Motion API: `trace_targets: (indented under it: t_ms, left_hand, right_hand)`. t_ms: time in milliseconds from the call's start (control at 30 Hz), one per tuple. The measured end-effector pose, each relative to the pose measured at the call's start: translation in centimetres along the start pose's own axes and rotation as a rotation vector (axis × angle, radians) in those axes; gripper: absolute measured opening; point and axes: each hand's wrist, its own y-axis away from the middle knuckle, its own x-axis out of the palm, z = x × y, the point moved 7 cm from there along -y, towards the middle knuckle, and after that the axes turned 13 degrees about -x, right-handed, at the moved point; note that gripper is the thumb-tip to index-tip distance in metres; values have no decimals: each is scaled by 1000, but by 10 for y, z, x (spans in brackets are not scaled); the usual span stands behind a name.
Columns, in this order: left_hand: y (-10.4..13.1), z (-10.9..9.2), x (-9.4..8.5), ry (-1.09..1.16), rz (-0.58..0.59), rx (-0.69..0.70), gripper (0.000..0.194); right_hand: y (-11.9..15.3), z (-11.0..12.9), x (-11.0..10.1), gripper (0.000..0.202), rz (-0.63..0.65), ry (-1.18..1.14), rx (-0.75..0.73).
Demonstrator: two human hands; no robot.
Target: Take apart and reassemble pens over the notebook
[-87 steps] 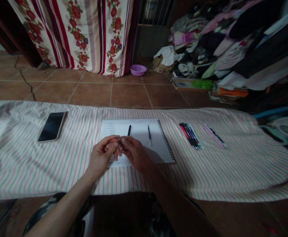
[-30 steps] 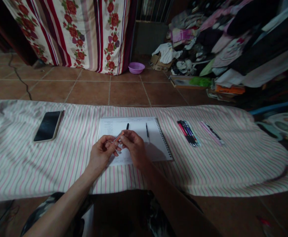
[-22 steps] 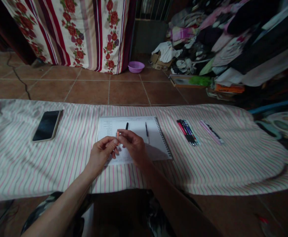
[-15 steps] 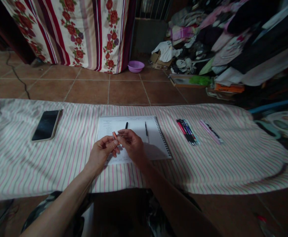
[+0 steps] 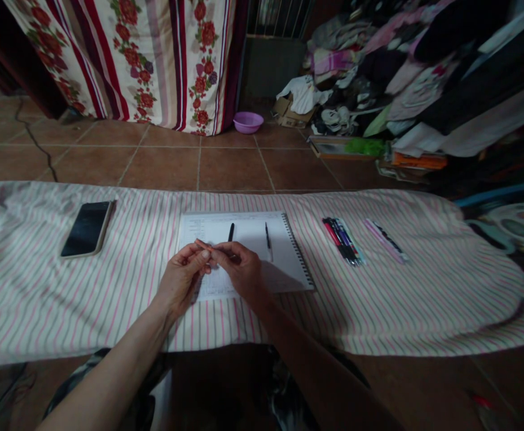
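Note:
Over the left half of an open spiral notebook (image 5: 288,272), my two hands meet. My left hand (image 5: 185,272) and my right hand (image 5: 241,269) both pinch a small orange piece (image 5: 204,245) between thumb and fingers; it is too small to tell exactly what it is. On the page beyond my right hand lies a black pen part (image 5: 231,232). A thin dark pen piece with a pale end (image 5: 267,236) rests farther right on the page. Both pieces lie apart from my hands.
A phone (image 5: 86,229) lies left on the striped cloth (image 5: 136,269). Several pens (image 5: 342,241) sit right of the notebook, with a pink pen and a dark one (image 5: 385,240) beyond. A purple basin (image 5: 248,122) stands on the floor behind.
The orange piece has tilted from nearly upright to a flatter slant toward the left. My fingers have shifted around it. The pens and notebook have stayed put.

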Motion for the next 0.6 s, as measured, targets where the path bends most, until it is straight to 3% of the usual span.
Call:
trace_targets:
  t_ms: [167, 433, 600]
  left_hand:
    - [2, -6, -1, -74, -7, 95, 26]
    - [-1, -7, -6, -60, -32, 117, 19]
    - [1, -8, -6, -120, -69, 159, 17]
  right_hand:
    - [-2, 2, -3, 11, -24, -12, -1]
    - [0, 1, 1, 13, 13, -90, 10]
    - [-1, 9, -1, 12, 10, 6, -56]
